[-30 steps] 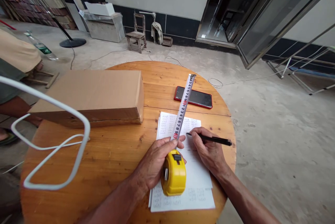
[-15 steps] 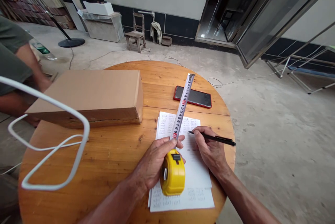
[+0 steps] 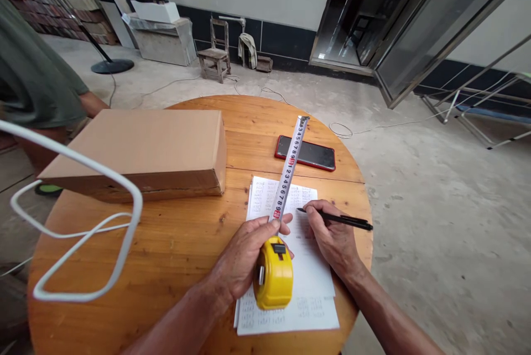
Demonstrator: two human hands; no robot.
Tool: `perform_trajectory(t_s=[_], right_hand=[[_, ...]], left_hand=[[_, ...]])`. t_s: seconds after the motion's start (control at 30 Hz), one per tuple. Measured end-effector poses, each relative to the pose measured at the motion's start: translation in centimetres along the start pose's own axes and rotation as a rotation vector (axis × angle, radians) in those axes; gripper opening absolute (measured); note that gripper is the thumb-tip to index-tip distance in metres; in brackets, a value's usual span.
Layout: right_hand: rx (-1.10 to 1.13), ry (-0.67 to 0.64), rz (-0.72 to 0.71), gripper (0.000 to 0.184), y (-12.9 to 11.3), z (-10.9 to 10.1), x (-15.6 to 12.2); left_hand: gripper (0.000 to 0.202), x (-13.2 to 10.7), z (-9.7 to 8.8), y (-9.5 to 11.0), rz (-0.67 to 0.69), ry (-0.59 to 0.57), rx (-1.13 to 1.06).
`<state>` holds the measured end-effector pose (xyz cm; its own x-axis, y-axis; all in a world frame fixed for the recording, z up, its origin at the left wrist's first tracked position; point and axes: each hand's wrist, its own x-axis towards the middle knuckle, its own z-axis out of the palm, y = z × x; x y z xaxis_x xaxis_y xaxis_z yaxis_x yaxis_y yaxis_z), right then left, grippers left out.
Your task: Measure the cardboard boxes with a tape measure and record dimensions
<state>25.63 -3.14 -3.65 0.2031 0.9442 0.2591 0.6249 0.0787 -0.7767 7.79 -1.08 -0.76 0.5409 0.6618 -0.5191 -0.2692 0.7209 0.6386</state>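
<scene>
A yellow tape measure [image 3: 275,280] is gripped in my left hand [image 3: 244,255], its thumb pressed on the blade near the red 20 mark. The pulled-out blade [image 3: 286,178] slants away and crosses above a phone [image 3: 309,153] in a red case. My right hand [image 3: 335,241] is closed around a black pen [image 3: 346,219], whose tip points left over the paper. Under both hands lie sheets of paper [image 3: 305,313] with rows of handwritten figures. Part of the writing is hidden by the tape measure and my hands.
A closed cardboard box [image 3: 145,145] sits on the round wooden table [image 3: 178,272], at the left. In front of it a white cable [image 3: 133,233] loops up close to the camera. Beyond the box stands another person [image 3: 37,78]. A small wooden chair [image 3: 215,53] is near the wall.
The other person at the left has shifted and straightened, and their hand no longer shows behind the box. My hands, the tape measure and the pen are almost unmoved.
</scene>
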Motion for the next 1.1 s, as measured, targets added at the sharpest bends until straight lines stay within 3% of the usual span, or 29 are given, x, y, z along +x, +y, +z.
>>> perform_trajectory(t_s=[0.27, 0.47, 0.7, 1.1], right_hand=[[-0.038, 0.015, -0.044, 0.014, -0.27, -0.06, 0.19], [0.076, 0.06, 0.092, 0.015, 0.15, -0.32, -0.14], [0.084, 0.042, 0.119, 0.017, 0.28, -0.33, -0.01], [0.028, 0.038, 0.048, 0.015, -0.06, -0.19, 0.07]], left_hand=[[0.021, -0.14, 0.14, 0.01, -0.001, 0.005, -0.012], [0.02, -0.07, 0.03, -0.02, -0.005, -0.002, -0.005], [0.019, -0.07, 0.05, 0.04, -0.002, -0.002, 0.006], [0.019, -0.09, 0.04, 0.05, -0.012, 0.006, -0.003]])
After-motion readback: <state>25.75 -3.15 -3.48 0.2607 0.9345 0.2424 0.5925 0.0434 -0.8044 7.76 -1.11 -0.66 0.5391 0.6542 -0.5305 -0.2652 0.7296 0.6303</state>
